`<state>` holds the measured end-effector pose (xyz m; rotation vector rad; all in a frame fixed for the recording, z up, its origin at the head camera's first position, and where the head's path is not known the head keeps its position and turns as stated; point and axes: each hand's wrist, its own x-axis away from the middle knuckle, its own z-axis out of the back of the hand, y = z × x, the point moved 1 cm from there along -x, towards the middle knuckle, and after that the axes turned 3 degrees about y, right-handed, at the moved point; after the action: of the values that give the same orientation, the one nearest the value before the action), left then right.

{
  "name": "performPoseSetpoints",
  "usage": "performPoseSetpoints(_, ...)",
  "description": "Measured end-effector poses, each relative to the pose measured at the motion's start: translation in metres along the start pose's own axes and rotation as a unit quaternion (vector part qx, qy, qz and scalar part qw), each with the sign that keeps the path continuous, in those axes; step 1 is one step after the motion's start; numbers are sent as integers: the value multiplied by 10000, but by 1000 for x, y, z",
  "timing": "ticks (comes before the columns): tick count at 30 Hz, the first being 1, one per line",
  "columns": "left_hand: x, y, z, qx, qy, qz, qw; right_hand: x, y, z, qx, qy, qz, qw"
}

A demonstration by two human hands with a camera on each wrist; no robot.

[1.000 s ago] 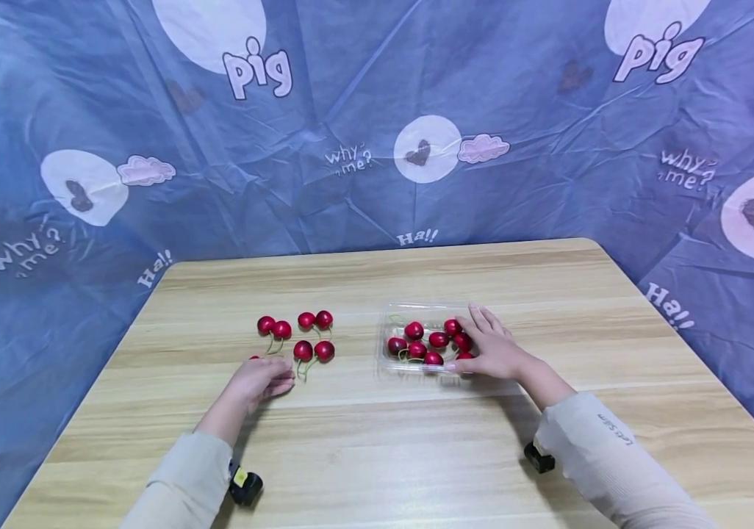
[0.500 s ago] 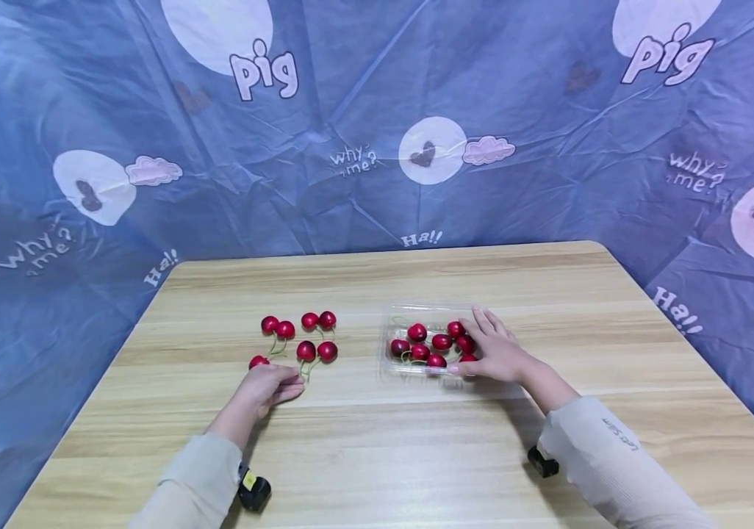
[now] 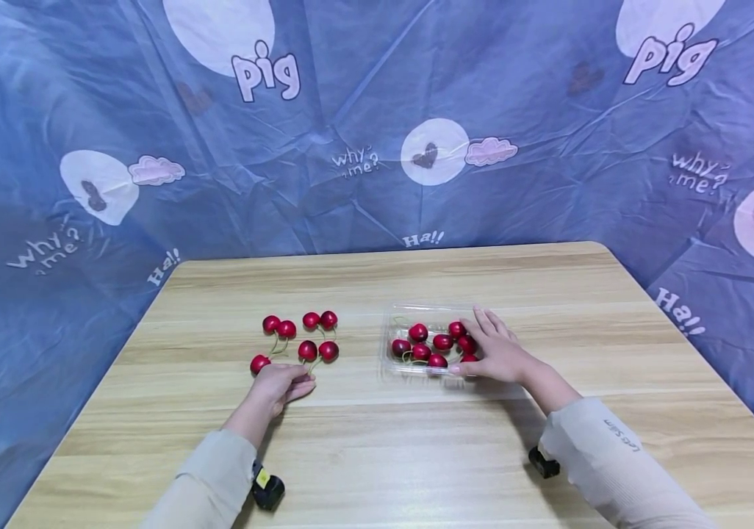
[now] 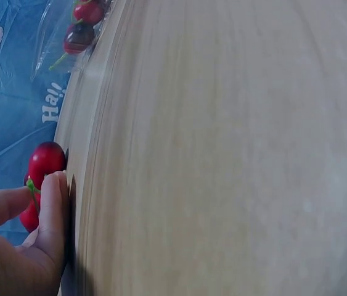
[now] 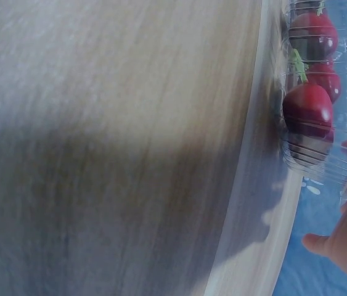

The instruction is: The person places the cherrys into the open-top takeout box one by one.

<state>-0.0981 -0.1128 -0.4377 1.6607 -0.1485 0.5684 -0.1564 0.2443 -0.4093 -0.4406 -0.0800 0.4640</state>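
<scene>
In the head view my left hand (image 3: 284, 386) reaches to the stems of a front pair of red cherries (image 3: 328, 352). The left wrist view shows its thumb and a finger on either side of a green stem (image 4: 33, 188), with a gap between them. Another cherry (image 3: 260, 364) lies just beyond this hand. My right hand (image 3: 497, 353) holds the right end of a clear plastic box (image 3: 385, 345), thumb at the front rim and fingers spread toward the back. Several cherries with stems lie inside, such as this cherry (image 5: 309, 111); the hand covers part of the box's right end.
Two more cherry pairs lie behind the left hand, a left pair (image 3: 279, 326) and a right pair (image 3: 320, 320). All rest on a wood-grain table (image 3: 377, 455). A blue printed cloth (image 3: 350, 198) hangs behind the table's far edge. A small black camera (image 3: 267, 491) sits under the left wrist.
My left hand has moved right to the front pair's stems, uncovering the cherry at the left. The right hand keeps its place on the box. The head view has shifted slightly.
</scene>
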Motion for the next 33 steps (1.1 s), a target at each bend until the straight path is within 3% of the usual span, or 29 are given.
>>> performPoseSetpoints(18,2,-2,0,507,82,-166,9985,0,0,0,21,33,-10,10000)
performPoseSetpoints(33,13,12,0,440,-78,-193,9988,0,0,0,-3,-13,-29,10000)
